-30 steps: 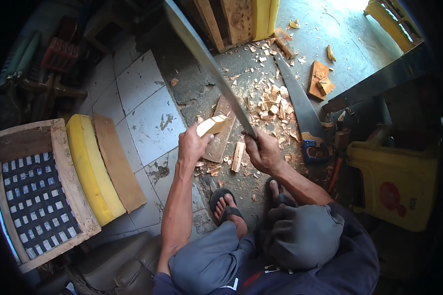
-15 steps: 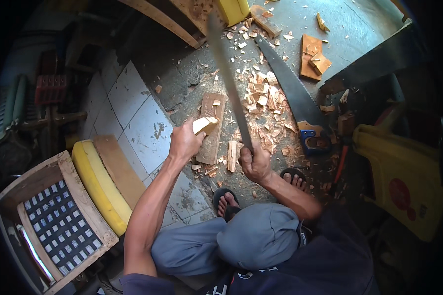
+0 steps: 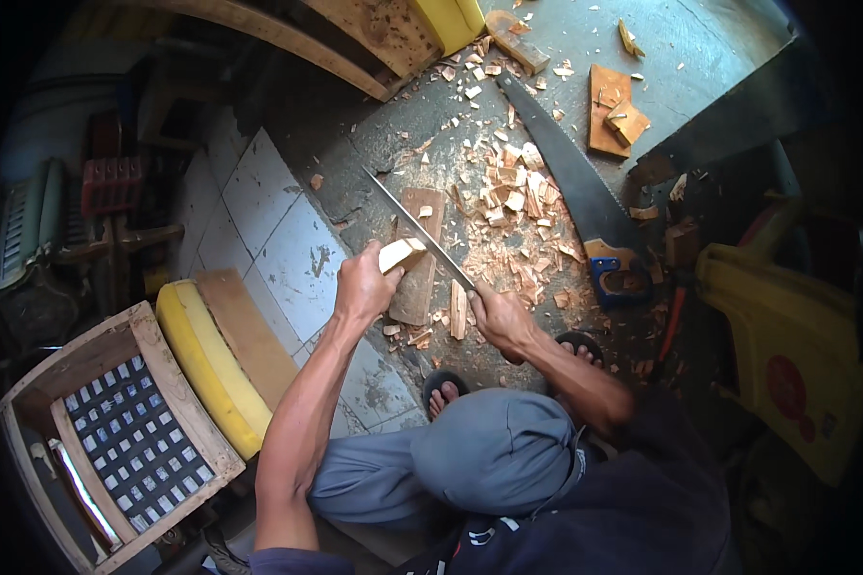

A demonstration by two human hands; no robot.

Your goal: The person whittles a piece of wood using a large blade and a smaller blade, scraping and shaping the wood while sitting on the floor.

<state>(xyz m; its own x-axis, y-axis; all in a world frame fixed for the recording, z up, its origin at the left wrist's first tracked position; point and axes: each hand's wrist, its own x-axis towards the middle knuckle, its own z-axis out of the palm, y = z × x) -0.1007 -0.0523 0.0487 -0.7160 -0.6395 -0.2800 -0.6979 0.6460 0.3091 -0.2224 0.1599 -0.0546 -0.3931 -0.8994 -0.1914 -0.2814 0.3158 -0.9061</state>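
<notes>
My left hand (image 3: pixel 362 287) grips a pale, rough-cut piece of wood (image 3: pixel 398 253) just above a worn wooden board (image 3: pixel 411 300) lying on the floor. My right hand (image 3: pixel 505 324) is closed round the handle end of a long machete (image 3: pixel 418 226); its blade points forward and left, passing beside the held piece, whether touching it I cannot tell. Wood chips (image 3: pixel 524 201) are scattered around the board, and a loose split stick (image 3: pixel 457 313) lies below the blade.
A handsaw (image 3: pixel 575 182) lies right of the chips, wooden blocks (image 3: pixel 604 134) farther back. Wooden-framed furniture (image 3: pixel 355 38) is at the top, a webbed wooden frame (image 3: pixel 144 335) and yellow foam pad (image 3: pixel 206 369) at left, a yellow container (image 3: pixel 786 316) at right.
The machete has come down from a raised position to a low diagonal beside the held wood. Both hands still grip their items. The view has shifted slightly, moving surrounding objects within the picture.
</notes>
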